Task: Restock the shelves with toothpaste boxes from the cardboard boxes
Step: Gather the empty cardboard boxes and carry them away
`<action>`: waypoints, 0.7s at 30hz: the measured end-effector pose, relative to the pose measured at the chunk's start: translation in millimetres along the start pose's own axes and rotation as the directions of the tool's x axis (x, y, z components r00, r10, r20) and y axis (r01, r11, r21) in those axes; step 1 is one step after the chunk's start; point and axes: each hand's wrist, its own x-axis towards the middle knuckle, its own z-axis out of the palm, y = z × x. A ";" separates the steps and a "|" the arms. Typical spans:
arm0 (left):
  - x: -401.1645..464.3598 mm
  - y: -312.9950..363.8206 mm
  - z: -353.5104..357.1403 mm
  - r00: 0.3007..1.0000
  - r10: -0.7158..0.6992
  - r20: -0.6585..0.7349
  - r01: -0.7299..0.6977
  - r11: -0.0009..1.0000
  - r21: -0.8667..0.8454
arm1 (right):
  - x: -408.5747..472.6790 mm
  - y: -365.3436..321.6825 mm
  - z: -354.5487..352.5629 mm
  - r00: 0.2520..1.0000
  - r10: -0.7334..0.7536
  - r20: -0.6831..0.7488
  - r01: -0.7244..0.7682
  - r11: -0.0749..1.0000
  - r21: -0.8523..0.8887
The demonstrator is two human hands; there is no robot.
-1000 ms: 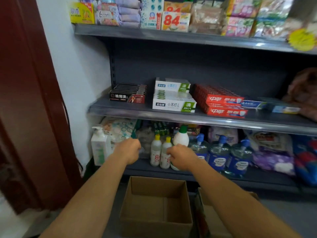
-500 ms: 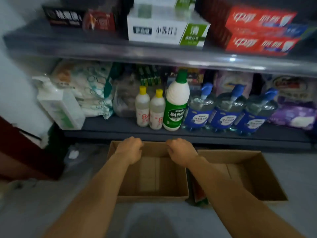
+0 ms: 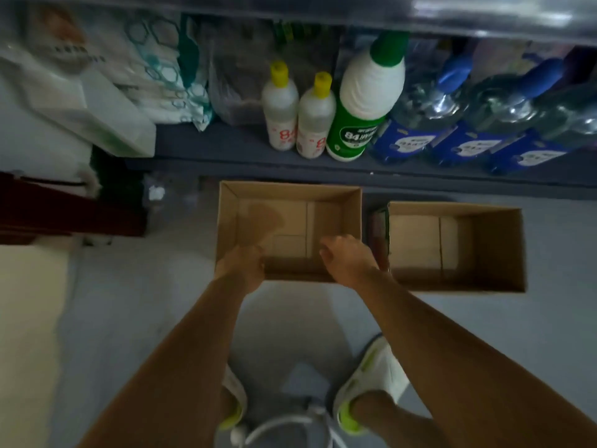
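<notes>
The grey bottom shelf [image 3: 226, 156] is carrying bottles and packets; two open cardboard boxes are sitting side by side on the floor below it, the left box [image 3: 350, 215] under both hands, the right box [image 3: 497, 247] just beside it; no toothpaste boxes are showing in either; the left hand [image 3: 242, 265] and right hand [image 3: 347, 258] are hovering with fingers loosely curled, holding nothing.

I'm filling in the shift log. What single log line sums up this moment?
left hand: over left cardboard box, holds nothing | right hand: same box, holds nothing | both boxes look empty | right cardboard box: untouched
</notes>
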 end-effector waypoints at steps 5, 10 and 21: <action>-13.4 1.0 5.3 0.999 -0.048 -0.010 0.046 0.987 -0.154 | -11.7 -11.0 12.5 0.992 0.099 0.083 -0.114 0.972 0.204; -22.2 -2.7 5.4 0.998 -0.062 0.010 0.063 0.979 -0.193 | -28.6 -19.4 27.0 0.979 0.172 0.106 -0.196 0.933 0.302; 18.4 -45.9 -21.9 0.951 -0.207 -0.231 0.154 0.962 -0.227 | -4.4 18.7 24.1 0.865 0.482 -0.136 -0.420 0.847 0.326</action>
